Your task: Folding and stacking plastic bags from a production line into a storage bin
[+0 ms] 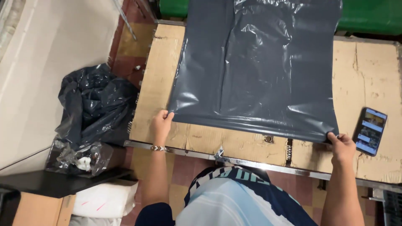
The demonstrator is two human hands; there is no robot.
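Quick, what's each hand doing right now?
Left hand: closed, pinching the near left corner of the grey plastic bag.
Right hand: closed, pinching its near right corner.

Large grey plastic mailing bag lies flat on the cardboard-covered worktop. Black rectangular phone, lit screen blue and orange, lies just right of it.

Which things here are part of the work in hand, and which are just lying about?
In hand:
- grey plastic bag, held at its near corners
- left hand
- right hand
- cardboard-topped table under it

Lying about:
- phone on the table
- black bag on the floor
- clear plastic wrap
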